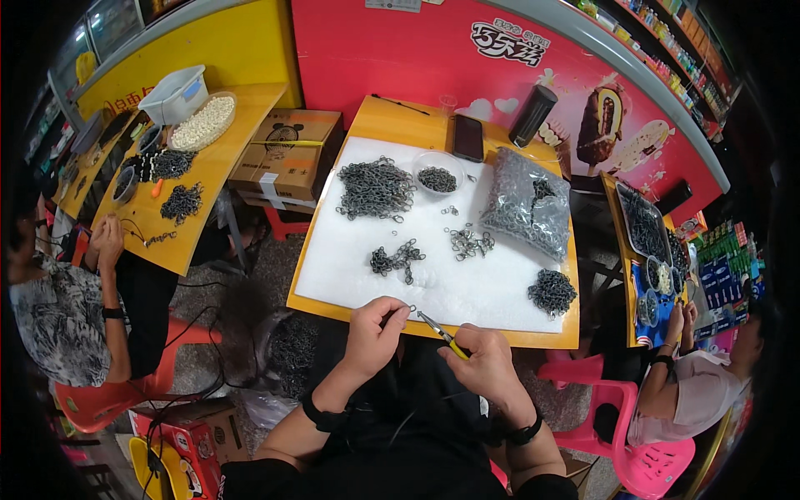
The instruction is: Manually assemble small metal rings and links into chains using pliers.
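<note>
At the front edge of the white foam sheet [333, 287], my left hand [375, 335] pinches a small dark metal ring-like piece [412, 308] between thumb and finger. My right hand [487, 362] is closed round pliers with yellow handles [455, 345]. Their narrow tips point left, close to the small piece; whether they touch it I cannot tell. Ahead lie a small heap of dark metal links [397, 259] and a looser scatter of links [472, 243]. A larger heap of dark linked pieces [375, 188] sits farther left, and a round pile [552, 292] lies at the right.
A clear tub of small rings [437, 179], a phone [468, 137], a black cylinder [532, 116] and a filled plastic bag [527, 205] stand toward the back. One person [71, 321] works at a left table [218, 158], another [679, 387] at the right. Cartons [283, 154] stand between tables.
</note>
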The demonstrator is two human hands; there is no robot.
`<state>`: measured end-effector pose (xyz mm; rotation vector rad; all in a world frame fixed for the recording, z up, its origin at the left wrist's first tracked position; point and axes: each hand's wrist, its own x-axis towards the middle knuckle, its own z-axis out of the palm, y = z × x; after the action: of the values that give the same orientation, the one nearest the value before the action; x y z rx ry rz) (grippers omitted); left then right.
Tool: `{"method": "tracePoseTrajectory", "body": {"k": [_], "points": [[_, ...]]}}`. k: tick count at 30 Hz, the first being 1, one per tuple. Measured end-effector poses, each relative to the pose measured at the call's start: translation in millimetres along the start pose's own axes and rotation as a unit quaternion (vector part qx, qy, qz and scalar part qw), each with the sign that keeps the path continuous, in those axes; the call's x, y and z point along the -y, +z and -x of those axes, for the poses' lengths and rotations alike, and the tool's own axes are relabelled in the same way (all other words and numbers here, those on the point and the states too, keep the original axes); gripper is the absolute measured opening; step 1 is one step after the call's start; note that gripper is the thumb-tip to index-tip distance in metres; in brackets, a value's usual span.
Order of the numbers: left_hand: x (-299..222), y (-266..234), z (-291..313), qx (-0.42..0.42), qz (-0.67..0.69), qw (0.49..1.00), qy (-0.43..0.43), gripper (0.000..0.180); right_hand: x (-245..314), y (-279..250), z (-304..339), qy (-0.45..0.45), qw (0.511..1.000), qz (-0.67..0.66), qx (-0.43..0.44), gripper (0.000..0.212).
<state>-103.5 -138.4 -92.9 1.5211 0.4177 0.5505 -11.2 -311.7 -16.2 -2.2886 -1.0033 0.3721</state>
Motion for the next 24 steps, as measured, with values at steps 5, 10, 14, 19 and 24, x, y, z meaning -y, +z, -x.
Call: {"method": "tracePoseTrajectory", "body": {"k": [5,10,14,19,24], "points": [[-5.4,3.9,0.8,0.002,-0.089,0.991,0.098,0.008,1.0,2.7,0.1,-0.004,1.0,0.023,-0.004,0.027],[-10.4,4.6,0.5,0.006,-0.163,0.971,0.174,0.004,1.9,4.9,0.2,-0.004,0.999,0.036,-0.016,0.027],[-11.1,2.6,1.6,0.0,-0.297,0.915,0.273,0.005,2.7,9.1,0.1,0.003,0.999,0.013,-0.029,0.028],[-10.5,3.1,1.1,0.0,-0.283,0.917,0.28,0.006,-0.6,27.0,5.8,0.034,0.997,-0.04,-0.062,0.029],[-0.8,7.9,-0.7,0.045,0.136,0.99,-0.001,0.017,-0.8,41.6,12.0,0.003,0.99,-0.065,-0.128,0.03]]}}
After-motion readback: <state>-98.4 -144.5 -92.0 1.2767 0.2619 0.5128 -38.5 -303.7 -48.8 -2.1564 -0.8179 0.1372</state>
